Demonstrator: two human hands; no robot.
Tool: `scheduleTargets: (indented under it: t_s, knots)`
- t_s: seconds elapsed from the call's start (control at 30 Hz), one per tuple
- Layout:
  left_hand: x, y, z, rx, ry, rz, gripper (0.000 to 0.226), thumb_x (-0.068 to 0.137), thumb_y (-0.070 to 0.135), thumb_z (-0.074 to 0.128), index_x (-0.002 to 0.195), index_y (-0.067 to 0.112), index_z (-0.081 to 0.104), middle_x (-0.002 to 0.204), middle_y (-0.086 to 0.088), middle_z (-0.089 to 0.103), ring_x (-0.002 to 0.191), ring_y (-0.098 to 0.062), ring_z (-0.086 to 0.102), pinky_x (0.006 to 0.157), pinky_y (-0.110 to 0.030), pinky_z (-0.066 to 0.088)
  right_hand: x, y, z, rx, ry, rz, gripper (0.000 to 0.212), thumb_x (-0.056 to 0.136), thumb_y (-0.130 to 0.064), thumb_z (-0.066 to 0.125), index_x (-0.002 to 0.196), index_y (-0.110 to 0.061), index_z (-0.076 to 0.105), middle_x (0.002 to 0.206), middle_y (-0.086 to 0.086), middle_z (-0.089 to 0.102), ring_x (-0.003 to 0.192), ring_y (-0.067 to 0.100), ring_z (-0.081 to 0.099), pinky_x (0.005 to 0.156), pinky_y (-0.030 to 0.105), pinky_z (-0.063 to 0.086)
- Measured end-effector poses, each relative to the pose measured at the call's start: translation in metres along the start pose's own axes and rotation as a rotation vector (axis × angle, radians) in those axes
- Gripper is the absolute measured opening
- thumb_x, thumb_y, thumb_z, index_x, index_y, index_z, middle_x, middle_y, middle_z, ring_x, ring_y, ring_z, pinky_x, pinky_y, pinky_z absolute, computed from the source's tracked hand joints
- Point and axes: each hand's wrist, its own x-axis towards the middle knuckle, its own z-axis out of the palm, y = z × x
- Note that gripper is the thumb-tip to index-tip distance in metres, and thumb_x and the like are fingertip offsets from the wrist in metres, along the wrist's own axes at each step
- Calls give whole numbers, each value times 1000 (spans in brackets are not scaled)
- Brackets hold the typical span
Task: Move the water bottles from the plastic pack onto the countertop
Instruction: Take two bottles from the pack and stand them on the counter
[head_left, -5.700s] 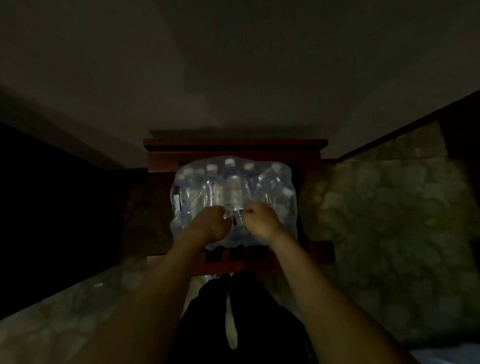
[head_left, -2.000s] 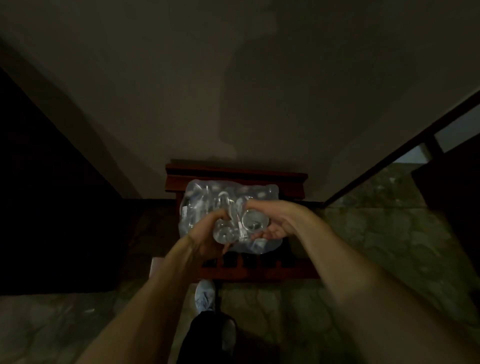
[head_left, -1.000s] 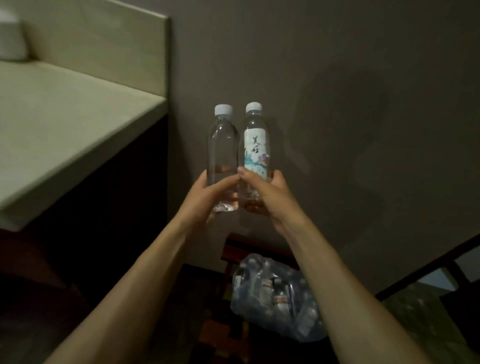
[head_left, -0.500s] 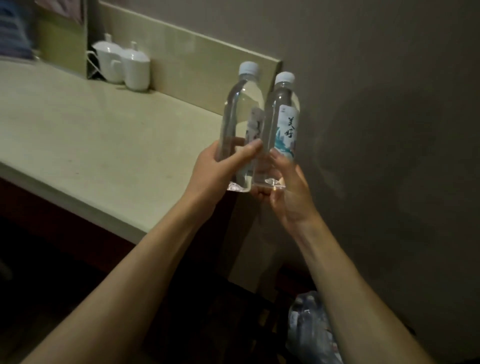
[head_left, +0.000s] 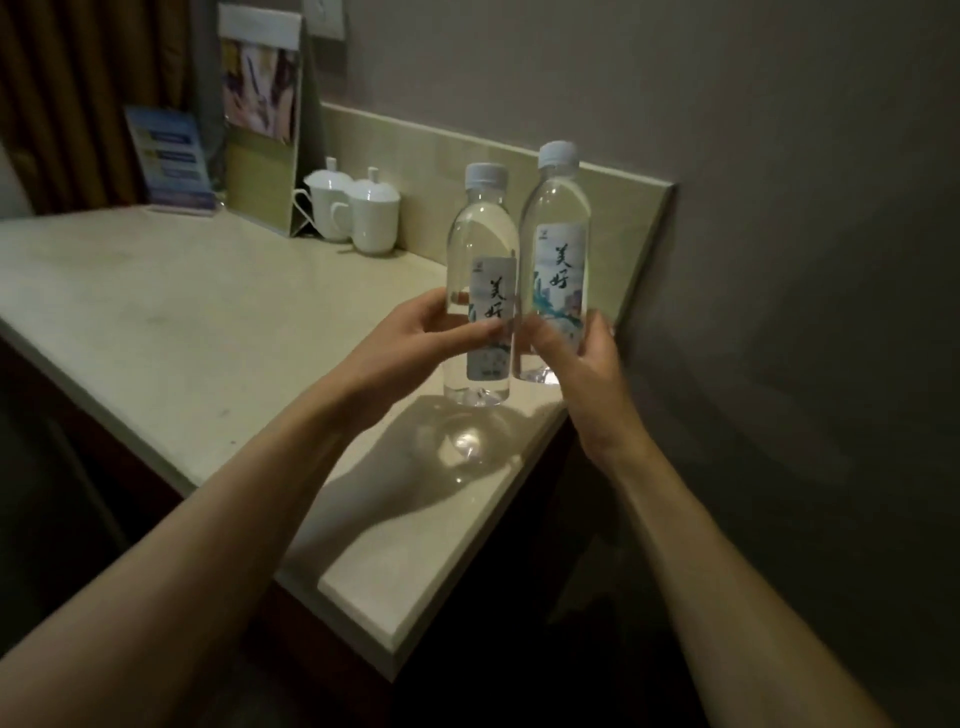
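Note:
I hold two clear water bottles with white caps and pale printed labels, upright and side by side over the right end of the beige countertop (head_left: 171, 332). My left hand (head_left: 415, 343) grips the left bottle (head_left: 482, 249), whose base hangs just above the counter surface. My right hand (head_left: 576, 358) grips the right bottle (head_left: 557, 234), held slightly higher. The two bottles touch each other. The plastic pack is out of view.
Two white lidded cups (head_left: 353, 208) stand at the back against the low backsplash (head_left: 613, 218). A tall folded card stand (head_left: 262, 119) and a blue leaflet holder (head_left: 169, 156) are further left. The counter's right edge (head_left: 483, 525) is close to the grey wall.
I lifted two bottles out of the pack on the floor stand and carried them up and left; they are now lower, over the counter's right end, and the pack has left view.

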Motion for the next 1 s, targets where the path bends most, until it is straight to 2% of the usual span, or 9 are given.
scheduleTargets:
  t_s: [0.1, 0.17, 0.23, 0.33, 0.57, 0.63, 0.8, 0.9, 1.0]
  knots:
    - [10, -1, -19, 10, -41, -4, 46, 79, 34, 68, 121, 17, 60, 96, 13, 74, 84, 3, 69, 63, -6, 49, 16, 4, 8, -36, -31, 6, 57, 70, -46, 79, 115, -25, 51, 109, -5, 70, 99, 7, 69, 79, 25, 58]
    - [19, -5, -34, 61, -64, -14, 44, 77, 33, 70, 118, 21, 62, 103, 10, 73, 94, -5, 69, 72, -15, 53, 27, 6, 8, -108, -89, 56, 56, 71, -39, 81, 117, -22, 54, 110, -3, 70, 100, 10, 69, 87, 33, 57]
    - [29, -15, -49, 121, -63, -30, 42, 74, 32, 74, 114, 25, 65, 105, 9, 73, 95, -7, 69, 79, -25, 54, 37, 10, 10, -185, -130, 105, 55, 72, -30, 83, 119, -17, 57, 110, 0, 71, 100, 13, 69, 89, 38, 56]
    - [47, -29, -74, 163, -83, -62, 34, 77, 23, 76, 110, 25, 67, 105, 5, 73, 95, -10, 69, 86, -36, 53, 52, 18, 24, -222, -107, 136, 56, 71, -21, 84, 119, -12, 57, 109, 4, 71, 100, 18, 69, 91, 45, 55]
    - [90, -53, -148, 147, -139, -31, 31, 80, 13, 74, 105, 31, 68, 100, 12, 74, 91, -2, 70, 66, -14, 55, 104, 25, 91, -367, -5, 165, 57, 68, -22, 85, 119, -16, 59, 108, 0, 73, 100, 17, 69, 92, 45, 55]
    - [103, -59, -173, 158, -141, -25, 31, 80, 13, 74, 104, 33, 67, 99, 16, 73, 90, 1, 69, 65, -15, 55, 119, 30, 113, -404, 12, 183, 58, 67, -23, 85, 119, -16, 60, 108, 0, 73, 100, 18, 70, 91, 46, 55]
    - [130, -73, -213, 169, -189, -25, 34, 81, 12, 73, 110, 28, 66, 102, 9, 73, 92, -4, 70, 77, -27, 56, 141, 38, 157, -511, 128, 211, 61, 70, -30, 83, 122, -15, 56, 113, 1, 70, 103, 20, 67, 92, 45, 54]
    - [139, -80, -220, 160, -200, 3, 34, 81, 11, 73, 108, 29, 64, 101, 10, 72, 89, -2, 70, 73, -21, 55, 147, 45, 170, -530, 216, 234, 61, 70, -29, 84, 122, -14, 54, 115, 3, 69, 105, 21, 66, 93, 45, 54]
    - [147, -85, -220, 122, -194, 32, 35, 84, 11, 71, 115, 25, 61, 103, 8, 70, 90, -4, 70, 69, -18, 56, 152, 50, 175, -554, 282, 234, 59, 69, -27, 84, 120, -15, 56, 112, 2, 70, 101, 19, 68, 91, 45, 55]
